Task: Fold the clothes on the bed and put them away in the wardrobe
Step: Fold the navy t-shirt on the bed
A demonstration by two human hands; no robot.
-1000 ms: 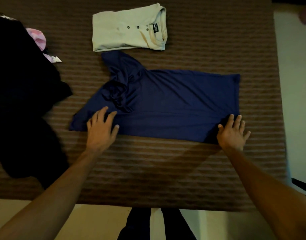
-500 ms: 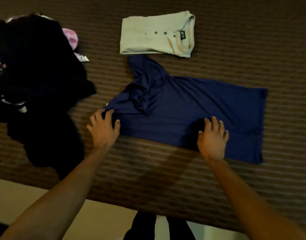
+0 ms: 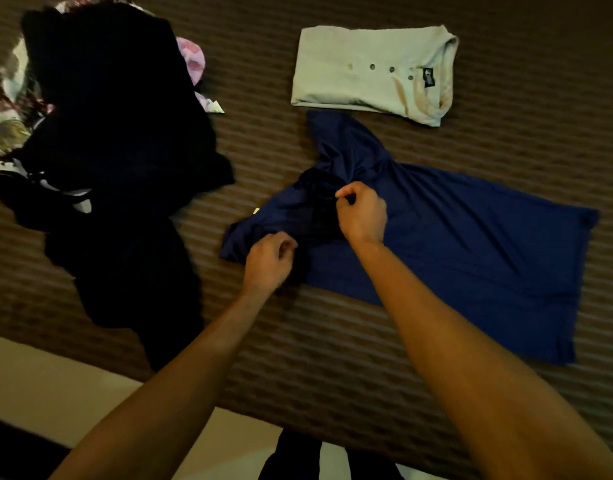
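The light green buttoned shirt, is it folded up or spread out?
Folded. The light green buttoned shirt lies as a neat rectangle on the brown striped bed cover, sleeves tucked away.

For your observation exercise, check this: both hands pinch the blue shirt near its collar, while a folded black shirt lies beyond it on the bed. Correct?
One detail is wrong. The head view shows the folded shirt is pale, not black. The left hand and right hand do pinch the blue shirt near its collar.

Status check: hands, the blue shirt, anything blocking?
Left hand and right hand both pinching navy blue shirt near collar. Shirt half folded, flat on bed. Folded beige shirt beside it; dark clothes pile apart.
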